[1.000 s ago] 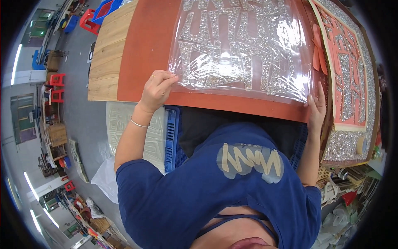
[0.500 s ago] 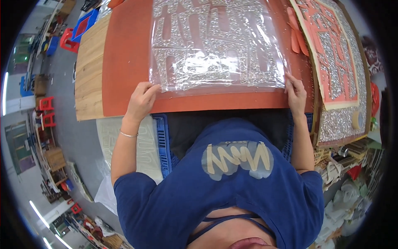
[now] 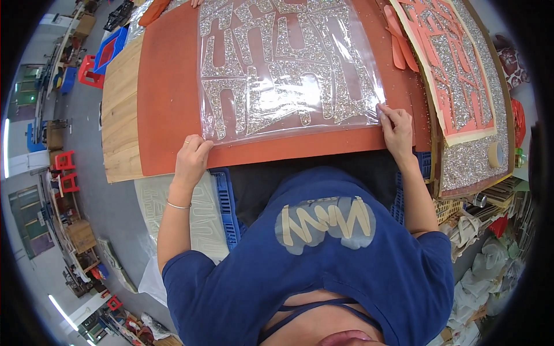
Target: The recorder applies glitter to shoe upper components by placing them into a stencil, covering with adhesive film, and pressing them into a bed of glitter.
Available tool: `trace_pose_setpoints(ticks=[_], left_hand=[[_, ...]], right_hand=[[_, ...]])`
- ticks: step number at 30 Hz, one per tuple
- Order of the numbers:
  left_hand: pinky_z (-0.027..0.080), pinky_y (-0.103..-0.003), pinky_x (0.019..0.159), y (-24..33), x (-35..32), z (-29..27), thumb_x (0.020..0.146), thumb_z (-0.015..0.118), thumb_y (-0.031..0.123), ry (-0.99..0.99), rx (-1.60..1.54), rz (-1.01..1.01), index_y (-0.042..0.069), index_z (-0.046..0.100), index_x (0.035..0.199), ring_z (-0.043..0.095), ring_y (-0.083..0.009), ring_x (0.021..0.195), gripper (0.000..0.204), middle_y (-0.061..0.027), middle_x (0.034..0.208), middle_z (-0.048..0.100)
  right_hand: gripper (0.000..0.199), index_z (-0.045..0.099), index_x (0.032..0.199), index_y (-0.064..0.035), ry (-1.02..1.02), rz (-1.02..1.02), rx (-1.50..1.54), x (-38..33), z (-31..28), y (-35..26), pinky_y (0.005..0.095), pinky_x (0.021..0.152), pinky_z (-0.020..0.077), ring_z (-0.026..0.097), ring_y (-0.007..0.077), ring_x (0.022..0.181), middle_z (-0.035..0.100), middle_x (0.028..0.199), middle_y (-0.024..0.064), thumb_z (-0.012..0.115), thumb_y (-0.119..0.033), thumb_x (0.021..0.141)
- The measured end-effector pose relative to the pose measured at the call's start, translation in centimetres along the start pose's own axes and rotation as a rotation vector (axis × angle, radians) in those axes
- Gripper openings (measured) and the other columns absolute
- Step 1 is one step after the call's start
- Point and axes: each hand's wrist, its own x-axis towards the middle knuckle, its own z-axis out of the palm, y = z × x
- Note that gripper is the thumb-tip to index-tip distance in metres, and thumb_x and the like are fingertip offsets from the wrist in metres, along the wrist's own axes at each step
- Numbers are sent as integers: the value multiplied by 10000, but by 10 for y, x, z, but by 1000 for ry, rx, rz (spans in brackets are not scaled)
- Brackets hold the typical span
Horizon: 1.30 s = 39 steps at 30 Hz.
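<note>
A clear plastic film [image 3: 369, 86] lies over silvery glitter pieces [image 3: 283, 78] cut in letter-like shapes, on the reddish-orange board [image 3: 167, 104]. My left hand [image 3: 193, 158] pinches the film's near left corner between thumb and fingers. At the near right corner, my right hand [image 3: 397, 128] closes on the film's edge in the same way. Bright glare hides part of the glitter in the middle. At the far left corner of the film, another person's fingers [image 3: 196, 2] just show at the picture's top edge.
Orange long-handled tools [image 3: 399, 43] lie right of the film. Beyond them stands a glitter-covered board [image 3: 470, 167] with a pink-and-silver cut-out sheet [image 3: 456, 63] and a tape roll [image 3: 496, 154]. Wooden planks [image 3: 122, 109] edge the left. Blue plastic crates [image 3: 231, 202] stand below the table's front.
The film and both hands sit further left in the picture, and my left hand is lower. The film looks flatter, with the glitter shapes clearer. Another person's fingers have appeared at the top edge.
</note>
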Motion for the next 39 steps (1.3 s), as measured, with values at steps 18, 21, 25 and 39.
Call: trace_pose_setpoints(ticks=[18, 21, 25, 39], left_hand=[[437, -365, 835, 11, 16, -5, 780, 524, 23, -294, 54, 52, 18, 553, 833, 542, -274, 929, 61, -117, 913, 550], [443, -367, 849, 26, 10, -4, 777, 527, 36, -381, 147, 65, 7, 551, 828, 540, -284, 952, 63, -137, 928, 540], [449, -376, 885, 46, -10, 3, 768, 536, 52, -377, 275, -26, -18, 554, 818, 541, -304, 992, 88, -171, 953, 523], [456, -390, 783, 58, -15, 8, 732, 547, -24, -296, 148, -205, -60, 572, 824, 547, -317, 889, 102, -171, 925, 509]], right_hand=[[210, 675, 1020, -52, 11, -225, -332, -2, -4, -11, 389, 811, 376, 537, 237, 807, 594, 757, 64, 617, -51, 819], [204, 680, 1013, -66, 19, -191, -445, -7, -15, -6, 401, 825, 375, 539, 240, 828, 579, 742, 56, 625, -65, 817], [221, 664, 1000, -47, -32, -133, -491, -6, -25, -11, 417, 870, 379, 531, 296, 959, 579, 896, 106, 659, -78, 781], [787, 302, 1381, 87, -318, -347, -82, 62, 129, -109, 488, 1138, 140, 210, 423, 1377, 282, 1452, 275, 539, -469, 877]])
